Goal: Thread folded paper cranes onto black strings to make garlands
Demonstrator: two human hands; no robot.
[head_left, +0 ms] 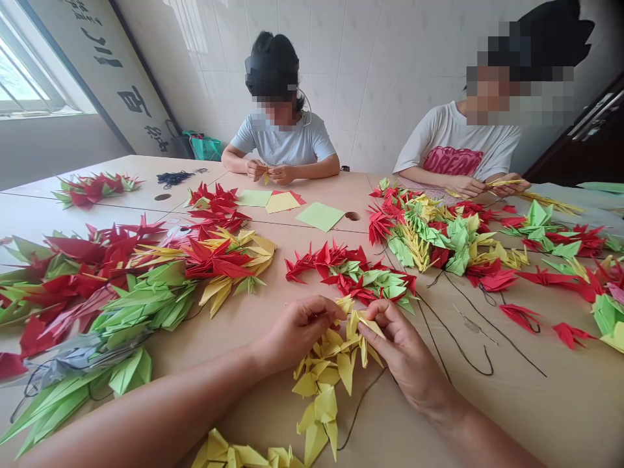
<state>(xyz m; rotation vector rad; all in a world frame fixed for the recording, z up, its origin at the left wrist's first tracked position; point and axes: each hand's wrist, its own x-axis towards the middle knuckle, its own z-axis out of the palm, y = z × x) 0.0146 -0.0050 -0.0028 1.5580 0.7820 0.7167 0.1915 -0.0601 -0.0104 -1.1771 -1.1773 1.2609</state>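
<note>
Both hands meet over a chain of yellow folded paper cranes (pixel 324 403) that runs down toward the table's near edge. My left hand (pixel 312 325) pinches a yellow crane at the chain's upper end, thumb and fingers pressed together. Just to its right, my right hand (pixel 402 348) is closed on a yellow paper crane (pixel 369 325), whose pointed wing sticks out past the thumb. A dark cord (pixel 361 409) trails from the chain on the right. Behind my hands lies a red and green crane string (pixel 351 270), close to the fingertips.
Heaps of red, green and yellow cranes (pixel 117 279) cover the left side, with another pile (pixel 439 234) at right. Square paper sheets (pixel 320 216) lie mid-table. Loose black cords (pixel 455 338) and a thin wire tool (pixel 472 324) are at right. Two people sit opposite, handling yellow paper.
</note>
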